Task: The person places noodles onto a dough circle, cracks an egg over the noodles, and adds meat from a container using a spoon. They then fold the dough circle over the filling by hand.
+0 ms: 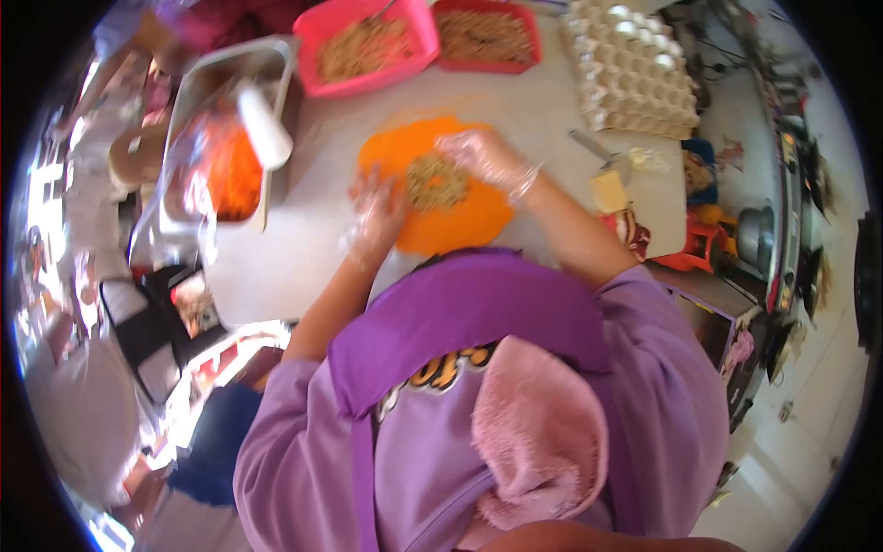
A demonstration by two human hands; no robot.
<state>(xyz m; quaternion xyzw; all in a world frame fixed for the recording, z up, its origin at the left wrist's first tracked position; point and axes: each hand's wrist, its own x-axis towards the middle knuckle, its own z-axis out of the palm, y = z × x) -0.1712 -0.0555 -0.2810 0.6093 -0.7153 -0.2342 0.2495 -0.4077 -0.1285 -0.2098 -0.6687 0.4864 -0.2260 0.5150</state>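
A round orange dough sheet (460, 207) lies flat on the table (303, 248) in front of me, with a mound of brown crumbly filling (436, 181) at its middle. My left hand (375, 216), in a clear plastic glove, rests on the sheet's left edge beside the filling. My right hand (483, 156), also gloved, hovers over the filling's upper right with fingers curved, touching or pinching it.
Two pink tubs of brown filling (368, 46) (486, 35) stand at the back. A metal tray (225, 138) with orange dough sheets and a white roll is at left. An egg carton (630, 64) sits at back right. A yellow block (608, 191) lies near the right edge.
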